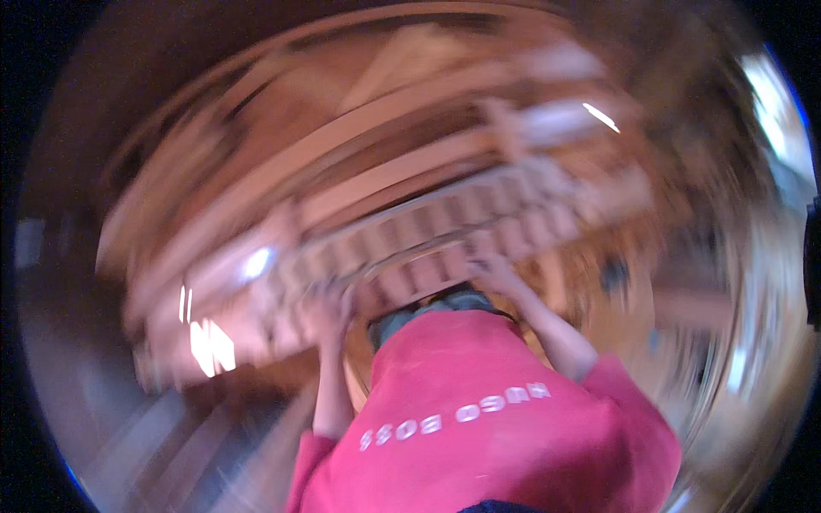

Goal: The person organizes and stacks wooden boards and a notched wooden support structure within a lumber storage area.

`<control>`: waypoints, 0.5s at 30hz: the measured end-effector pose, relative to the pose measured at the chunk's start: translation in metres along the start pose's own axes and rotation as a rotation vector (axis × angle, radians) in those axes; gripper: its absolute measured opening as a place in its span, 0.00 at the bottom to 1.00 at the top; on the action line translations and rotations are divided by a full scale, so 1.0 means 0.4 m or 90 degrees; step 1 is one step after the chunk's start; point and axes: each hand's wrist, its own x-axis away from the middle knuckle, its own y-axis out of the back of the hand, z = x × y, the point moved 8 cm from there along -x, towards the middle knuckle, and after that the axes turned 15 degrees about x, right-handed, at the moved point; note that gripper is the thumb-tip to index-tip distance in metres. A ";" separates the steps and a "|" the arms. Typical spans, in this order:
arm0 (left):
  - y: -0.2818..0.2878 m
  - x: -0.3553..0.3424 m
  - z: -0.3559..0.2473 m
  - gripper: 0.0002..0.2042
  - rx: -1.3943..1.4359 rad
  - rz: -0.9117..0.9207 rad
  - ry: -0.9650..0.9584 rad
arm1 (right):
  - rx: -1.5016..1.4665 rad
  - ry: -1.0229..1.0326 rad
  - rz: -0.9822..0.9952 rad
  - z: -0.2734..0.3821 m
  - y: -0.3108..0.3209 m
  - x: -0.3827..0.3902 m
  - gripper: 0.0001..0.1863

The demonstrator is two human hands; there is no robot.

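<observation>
The whole picture is smeared by motion. In front of me is a wide reddish-brown wooden console (385,184). Across its front run two stepped rows of alternating light and dark bars, which look like keyboard keys (432,272). My left hand (327,306) is over the left part of these rows, and my right hand (489,269) is over the near row, right of the middle. Blur hides the fingers of both hands, so neither their shape nor any contact with the bars can be made out.
Behind the rows, the console rises in pale wooden ledges and a broad back panel (376,73). Bright glare (212,346) shines on its left end. An orange-brown wooden surface (556,286) lies to the right. At the far right edge is a bright, window-like patch (780,115).
</observation>
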 end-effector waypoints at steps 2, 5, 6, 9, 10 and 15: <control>-0.066 -0.049 0.065 0.32 0.101 -0.008 -0.052 | 0.072 -0.029 -0.008 0.030 0.024 0.019 0.14; -0.164 -0.126 -0.033 0.60 -0.033 0.173 -0.249 | 0.083 -0.222 -0.125 0.027 0.068 0.147 0.17; -0.194 -0.141 -0.056 0.69 -0.049 0.249 -0.221 | 0.054 -0.301 -0.133 -0.015 0.039 0.197 0.16; -0.255 -0.150 -0.138 0.75 -0.233 0.381 -0.255 | 0.007 -0.450 -0.192 -0.136 -0.106 0.414 0.16; -0.270 -0.155 -0.121 0.76 -0.246 0.371 -0.275 | 0.008 -0.474 -0.204 -0.152 -0.156 0.484 0.16; -0.306 -0.179 -0.068 0.76 -0.316 0.374 -0.238 | -0.096 -0.754 -0.128 -0.257 -0.499 0.827 0.15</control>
